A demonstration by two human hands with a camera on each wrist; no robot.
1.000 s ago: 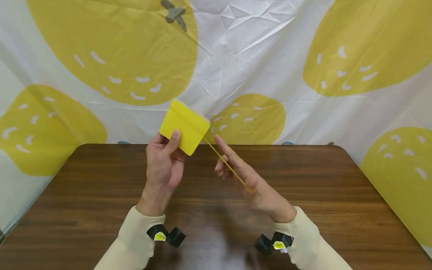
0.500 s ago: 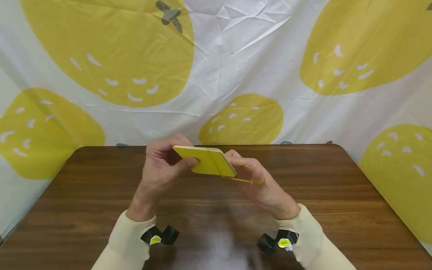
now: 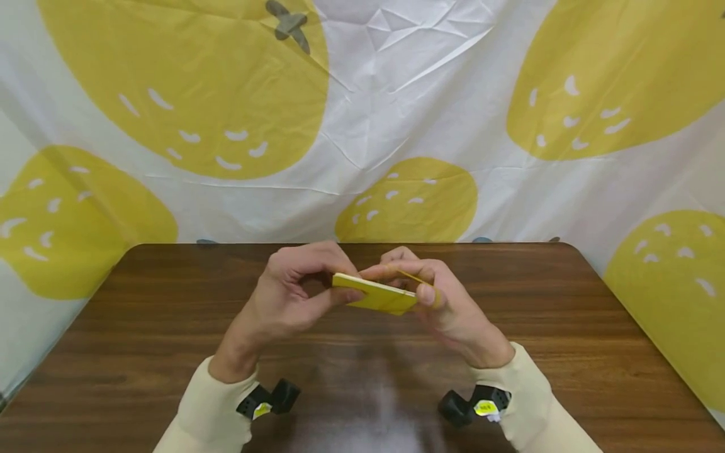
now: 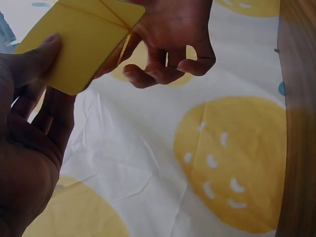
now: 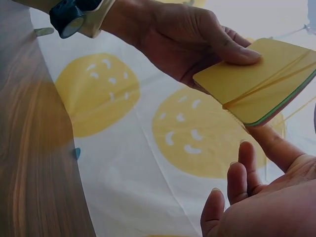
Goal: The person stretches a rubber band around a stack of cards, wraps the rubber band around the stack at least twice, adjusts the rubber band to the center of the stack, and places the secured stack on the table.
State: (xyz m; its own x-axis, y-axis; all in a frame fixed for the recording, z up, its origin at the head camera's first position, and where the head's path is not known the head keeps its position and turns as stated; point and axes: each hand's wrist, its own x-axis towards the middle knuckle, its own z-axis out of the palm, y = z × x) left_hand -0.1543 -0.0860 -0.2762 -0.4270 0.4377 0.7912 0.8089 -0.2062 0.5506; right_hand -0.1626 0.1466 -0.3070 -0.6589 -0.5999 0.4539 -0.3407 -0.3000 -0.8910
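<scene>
Between my hands hangs a small square stack of thin sheets [image 3: 379, 301], yellow on its face, with rounded corners. Green and pink layers show along its edge in the right wrist view. My left hand [image 3: 286, 292] pinches one side, thumb flat on the yellow face [image 4: 89, 44], fingers behind. A thin yellow rubber band [image 5: 225, 105] crosses the face near the far end in doubled lines. My right hand [image 3: 455, 308] holds the band stretched over thumb and index finger at the stack's right end. The index finger reaches along the back edge; its other fingers are loosely bent.
A brown wooden table [image 3: 351, 390] lies below the hands. Behind it hangs a white cloth [image 3: 362, 119] with large yellow fruit prints. Both wrists carry black cameras [image 3: 455, 408] over cream sleeves.
The stack has tipped from facing me to nearly edge-on, and has moved down and right. My right hand has closed in on its right end, and the rubber band now lies across the face.
</scene>
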